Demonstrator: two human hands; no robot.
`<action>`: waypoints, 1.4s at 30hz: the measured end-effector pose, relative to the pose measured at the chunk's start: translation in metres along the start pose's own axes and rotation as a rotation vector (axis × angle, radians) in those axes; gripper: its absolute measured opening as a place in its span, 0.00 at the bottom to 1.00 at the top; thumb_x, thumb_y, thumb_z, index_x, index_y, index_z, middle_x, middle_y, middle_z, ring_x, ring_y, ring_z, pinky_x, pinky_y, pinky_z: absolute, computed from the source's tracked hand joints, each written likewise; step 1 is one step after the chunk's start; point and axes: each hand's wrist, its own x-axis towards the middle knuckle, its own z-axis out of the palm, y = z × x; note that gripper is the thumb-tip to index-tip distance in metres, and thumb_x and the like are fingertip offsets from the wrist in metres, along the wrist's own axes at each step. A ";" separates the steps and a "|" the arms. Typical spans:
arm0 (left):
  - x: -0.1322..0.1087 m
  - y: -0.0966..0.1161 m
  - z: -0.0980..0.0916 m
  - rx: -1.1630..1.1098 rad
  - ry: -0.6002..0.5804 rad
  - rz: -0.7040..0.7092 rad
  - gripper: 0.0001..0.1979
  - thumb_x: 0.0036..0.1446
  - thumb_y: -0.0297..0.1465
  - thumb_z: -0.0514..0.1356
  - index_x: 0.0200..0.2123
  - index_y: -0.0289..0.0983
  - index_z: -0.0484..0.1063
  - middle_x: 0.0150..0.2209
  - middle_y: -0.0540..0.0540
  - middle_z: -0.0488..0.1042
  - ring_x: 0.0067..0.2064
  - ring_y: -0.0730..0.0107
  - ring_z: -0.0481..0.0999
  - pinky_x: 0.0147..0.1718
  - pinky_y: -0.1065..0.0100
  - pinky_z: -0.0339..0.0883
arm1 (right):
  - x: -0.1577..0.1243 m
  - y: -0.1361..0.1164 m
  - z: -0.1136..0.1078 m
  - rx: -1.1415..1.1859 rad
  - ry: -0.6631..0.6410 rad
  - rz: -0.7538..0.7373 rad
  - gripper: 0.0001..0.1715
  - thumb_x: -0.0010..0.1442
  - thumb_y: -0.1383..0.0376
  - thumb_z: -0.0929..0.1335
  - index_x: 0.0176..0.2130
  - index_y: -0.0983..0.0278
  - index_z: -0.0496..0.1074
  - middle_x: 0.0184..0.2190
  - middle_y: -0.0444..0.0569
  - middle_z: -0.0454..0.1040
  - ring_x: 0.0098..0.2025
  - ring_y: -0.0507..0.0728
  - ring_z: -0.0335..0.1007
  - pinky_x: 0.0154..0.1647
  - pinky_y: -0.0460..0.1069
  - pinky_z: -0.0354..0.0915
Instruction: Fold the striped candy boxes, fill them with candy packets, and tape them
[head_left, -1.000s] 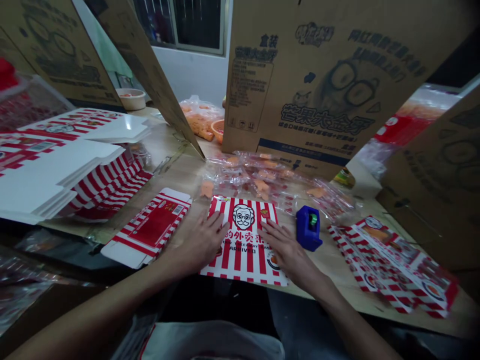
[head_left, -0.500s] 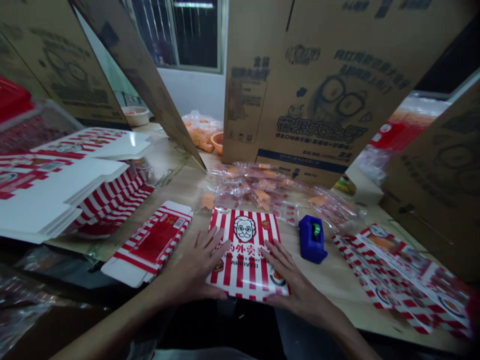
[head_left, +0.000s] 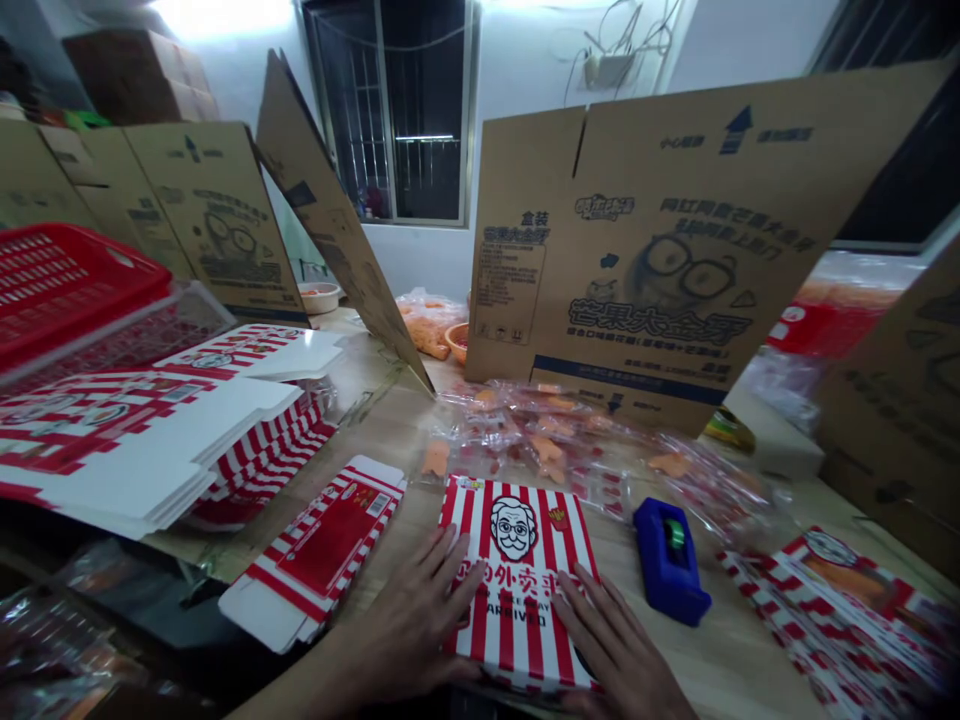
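Observation:
A red-and-white striped paper food box with a cartoon bespectacled face and Chinese lettering lies on the wooden table in front of me. My left hand holds its left edge, fingers spread over the top. My right hand holds its right edge the same way. Left of it lies a flat red-striped box blank. A blue tape dispenser stands to the right of my right hand.
Clear bags of orange food lie beyond the box. Stacks of flat striped cartons fill the left side, below a red plastic basket. More printed blanks lie at right. Upright cardboard sheets stand along the far side.
The view has tilted upward, showing more of the room and window. The striped sheet now looks like a thicker folded box, and both hands stay on its sides.

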 end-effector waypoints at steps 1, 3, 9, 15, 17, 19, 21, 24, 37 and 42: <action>0.000 -0.001 0.000 0.010 0.019 0.009 0.43 0.52 0.55 0.57 0.63 0.35 0.55 0.62 0.28 0.61 0.64 0.38 0.58 0.59 0.42 0.57 | 0.001 0.000 -0.002 0.018 -0.003 0.006 0.50 0.58 0.51 0.68 0.69 0.65 0.43 0.62 0.56 0.61 0.62 0.66 0.61 0.63 0.60 0.59; 0.001 -0.004 0.000 0.011 0.048 0.027 0.41 0.54 0.55 0.55 0.63 0.35 0.57 0.60 0.29 0.63 0.63 0.40 0.60 0.59 0.44 0.57 | 0.005 -0.001 -0.009 0.064 -0.016 0.023 0.48 0.59 0.54 0.68 0.69 0.64 0.43 0.62 0.55 0.61 0.63 0.66 0.59 0.63 0.60 0.59; 0.004 -0.001 -0.012 -0.038 0.065 0.030 0.32 0.59 0.50 0.53 0.58 0.34 0.62 0.55 0.33 0.69 0.59 0.48 0.66 0.59 0.47 0.58 | 0.018 0.007 -0.039 0.290 -0.117 0.100 0.36 0.64 0.60 0.65 0.67 0.54 0.49 0.62 0.50 0.63 0.64 0.63 0.58 0.63 0.66 0.56; 0.003 0.003 -0.012 -0.007 0.075 -0.004 0.33 0.60 0.50 0.53 0.59 0.33 0.60 0.59 0.31 0.64 0.62 0.45 0.60 0.60 0.46 0.55 | 0.032 0.019 -0.059 0.474 -0.256 0.137 0.30 0.64 0.59 0.65 0.63 0.54 0.58 0.63 0.48 0.61 0.66 0.63 0.54 0.65 0.67 0.52; 0.002 0.003 -0.011 0.003 0.064 0.002 0.33 0.60 0.49 0.52 0.60 0.33 0.58 0.60 0.32 0.63 0.63 0.46 0.59 0.61 0.47 0.53 | 0.034 0.020 -0.062 0.498 -0.275 0.115 0.28 0.65 0.61 0.64 0.63 0.53 0.59 0.63 0.47 0.60 0.66 0.62 0.54 0.65 0.66 0.52; 0.003 0.004 -0.012 0.014 0.043 0.004 0.32 0.61 0.49 0.51 0.60 0.33 0.58 0.60 0.32 0.63 0.63 0.47 0.59 0.62 0.48 0.51 | 0.034 0.021 -0.064 0.513 -0.286 0.110 0.28 0.65 0.63 0.64 0.63 0.52 0.59 0.64 0.45 0.60 0.66 0.61 0.54 0.66 0.66 0.52; 0.006 0.006 -0.013 0.028 0.035 0.000 0.34 0.60 0.50 0.51 0.60 0.32 0.58 0.59 0.31 0.64 0.62 0.45 0.60 0.61 0.47 0.51 | 0.034 0.024 -0.067 0.526 -0.291 0.115 0.27 0.65 0.65 0.64 0.62 0.51 0.60 0.63 0.44 0.60 0.66 0.61 0.54 0.66 0.66 0.51; 0.009 0.012 -0.012 0.044 0.044 -0.004 0.37 0.59 0.53 0.50 0.60 0.29 0.57 0.57 0.28 0.64 0.62 0.42 0.59 0.61 0.45 0.50 | 0.035 0.029 -0.071 0.544 -0.314 0.100 0.27 0.65 0.64 0.64 0.62 0.50 0.60 0.63 0.43 0.61 0.65 0.61 0.55 0.67 0.67 0.50; -0.006 0.001 -0.009 -0.001 0.001 0.098 0.38 0.56 0.43 0.61 0.66 0.54 0.46 0.65 0.39 0.52 0.65 0.40 0.51 0.62 0.39 0.44 | 0.012 -0.008 -0.046 0.546 -0.206 0.179 0.32 0.67 0.67 0.60 0.66 0.51 0.49 0.65 0.46 0.57 0.70 0.60 0.41 0.66 0.66 0.50; -0.005 0.003 -0.014 0.017 0.009 0.122 0.38 0.55 0.39 0.63 0.65 0.54 0.47 0.65 0.40 0.51 0.65 0.39 0.50 0.61 0.36 0.41 | 0.007 -0.016 -0.044 0.421 -0.217 0.101 0.37 0.66 0.64 0.62 0.68 0.56 0.44 0.65 0.50 0.58 0.70 0.64 0.39 0.66 0.71 0.43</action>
